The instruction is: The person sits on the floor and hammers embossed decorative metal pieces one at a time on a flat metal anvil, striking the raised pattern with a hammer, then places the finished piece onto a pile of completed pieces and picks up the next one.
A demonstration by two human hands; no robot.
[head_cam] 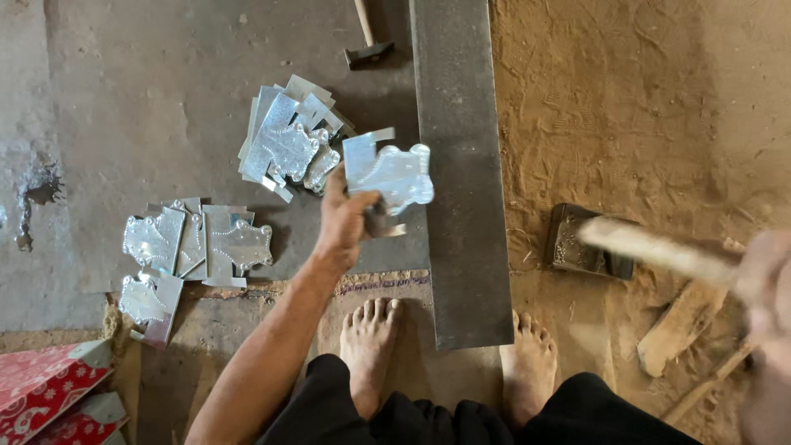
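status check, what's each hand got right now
Left hand grips an embossed shiny metal plate beside the dark steel bar. Right hand holds a blurred wooden handle. More plates piled on the floor.

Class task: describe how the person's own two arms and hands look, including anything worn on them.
The left hand and its forearm are bare: no sleeve, glove, watch or ring shows. The right hand sits at the frame edge, motion-blurred, apparently bare too; its arm is mostly out of view.

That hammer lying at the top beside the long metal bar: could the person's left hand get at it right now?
Probably not at once: the left hand is already gripping an embossed metal piece, though the floor toward the hammer looks unobstructed.
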